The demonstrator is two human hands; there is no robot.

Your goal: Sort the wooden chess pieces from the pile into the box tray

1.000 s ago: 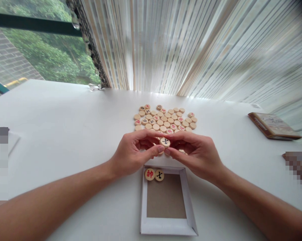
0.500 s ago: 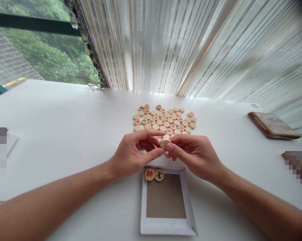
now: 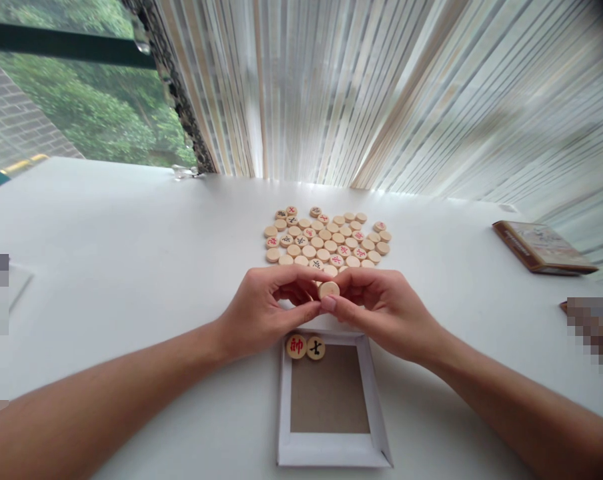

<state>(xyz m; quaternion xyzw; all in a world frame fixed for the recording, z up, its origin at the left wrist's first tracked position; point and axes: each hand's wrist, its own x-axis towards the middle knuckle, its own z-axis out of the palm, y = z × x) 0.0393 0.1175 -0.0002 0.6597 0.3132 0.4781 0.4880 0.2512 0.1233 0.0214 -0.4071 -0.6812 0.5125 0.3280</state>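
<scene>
My left hand (image 3: pixel 264 310) and my right hand (image 3: pixel 381 310) meet above the white table (image 3: pixel 121 253), both pinching one round wooden chess piece (image 3: pixel 328 289) whose blank side faces up. Just below them lies a shallow white box tray (image 3: pixel 284 413) with a brown bottom. Two pieces sit in its top left corner: one with a red character (image 3: pixel 296 347), one with a black character (image 3: pixel 315 348). Beyond my hands spreads a cluster of several wooden pieces (image 3: pixel 326 238), some face up with red or black marks, some blank.
A brown box lid (image 3: pixel 541 248) lies at the far right of the table. Striped curtains hang behind the table, and a window with trees is at the upper left. Blurred patches sit at both side edges.
The piece between my fingers showed a black character a second ago; it has been turned over and its blank side faces up. Both hands dropped slightly toward the tray.
</scene>
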